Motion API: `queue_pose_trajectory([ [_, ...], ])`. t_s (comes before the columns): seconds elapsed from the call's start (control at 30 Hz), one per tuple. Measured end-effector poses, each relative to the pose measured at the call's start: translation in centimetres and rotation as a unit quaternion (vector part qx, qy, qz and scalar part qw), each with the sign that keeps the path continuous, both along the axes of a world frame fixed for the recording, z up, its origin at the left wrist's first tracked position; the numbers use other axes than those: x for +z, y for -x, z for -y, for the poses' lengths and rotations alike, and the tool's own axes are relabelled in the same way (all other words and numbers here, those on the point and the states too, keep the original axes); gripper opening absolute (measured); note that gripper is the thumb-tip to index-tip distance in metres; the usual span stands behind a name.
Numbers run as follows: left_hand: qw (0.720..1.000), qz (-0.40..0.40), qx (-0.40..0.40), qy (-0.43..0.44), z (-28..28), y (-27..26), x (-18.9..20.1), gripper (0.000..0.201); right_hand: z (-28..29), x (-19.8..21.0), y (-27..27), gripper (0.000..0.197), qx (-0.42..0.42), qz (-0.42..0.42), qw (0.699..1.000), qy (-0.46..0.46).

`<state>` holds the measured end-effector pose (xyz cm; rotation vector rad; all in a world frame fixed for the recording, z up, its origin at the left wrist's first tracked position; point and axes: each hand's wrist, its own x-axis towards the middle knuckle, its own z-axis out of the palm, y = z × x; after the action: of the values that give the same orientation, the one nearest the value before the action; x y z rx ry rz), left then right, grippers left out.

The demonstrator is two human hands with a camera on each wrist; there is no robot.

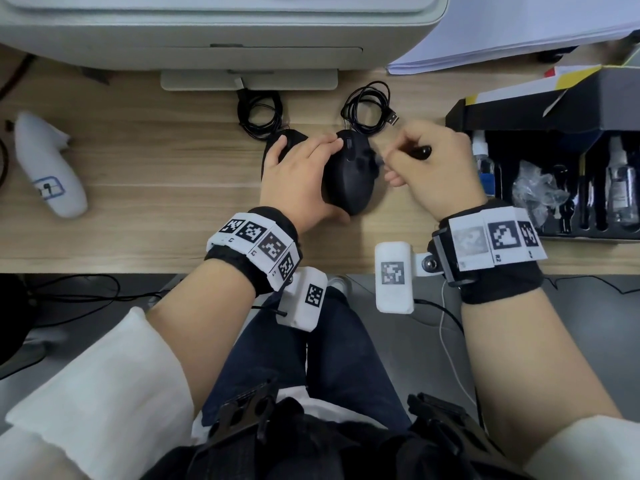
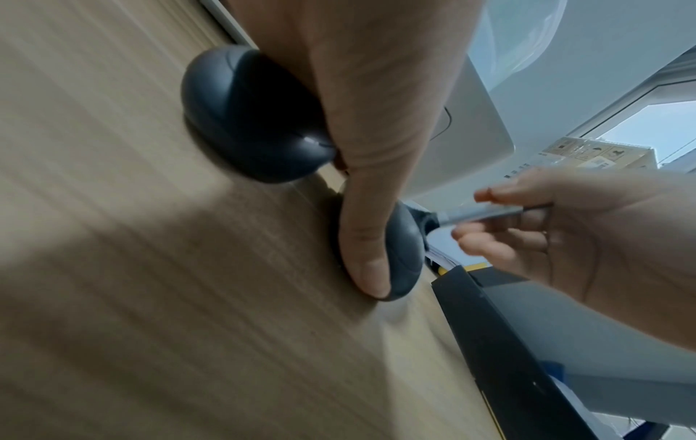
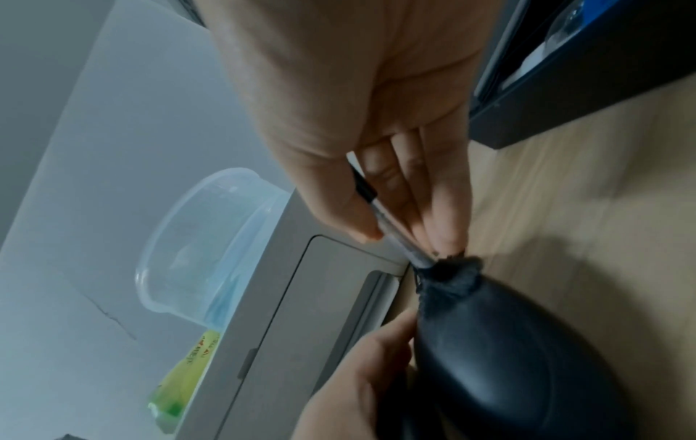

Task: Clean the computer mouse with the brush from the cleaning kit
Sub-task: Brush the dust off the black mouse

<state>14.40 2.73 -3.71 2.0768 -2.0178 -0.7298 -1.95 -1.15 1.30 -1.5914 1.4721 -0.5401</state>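
A black computer mouse (image 1: 349,188) lies on the wooden desk (image 1: 156,161). My left hand (image 1: 332,168) grips it, thumb on its near end and a finger on its front by the wheel. In the left wrist view the thumb (image 2: 365,238) presses that mouse (image 2: 405,253). My right hand (image 1: 398,159) pinches a thin brush (image 1: 420,152) with a black handle and silver ferrule. Its dark bristles (image 3: 448,274) touch the mouse (image 3: 508,357) at its front right side. A second black mouse (image 1: 285,142) sits just behind my left hand.
The open black cleaning kit box (image 1: 588,233) stands at the right with spray bottles (image 1: 485,161) and small tools. A printer (image 1: 207,36) and a paper stack (image 1: 485,39) fill the back. Coiled mouse cables (image 1: 367,109) lie behind the mice. A white device (image 1: 48,168) lies far left.
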Motion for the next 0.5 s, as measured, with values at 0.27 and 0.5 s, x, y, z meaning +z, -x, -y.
queue_pose_trajectory([
  [0.27,1.000,0.002,0.000,-0.002,0.1,0.0,0.1,0.106,1.1,0.0,-1.4,0.010,-0.001,-0.015,1.000,0.002],
  [0.5,1.000,0.011,0.001,0.014,0.0,0.0,-0.2,0.095,3.0,-0.5,-2.7,0.020,0.026,-0.024,0.999,-0.002],
])
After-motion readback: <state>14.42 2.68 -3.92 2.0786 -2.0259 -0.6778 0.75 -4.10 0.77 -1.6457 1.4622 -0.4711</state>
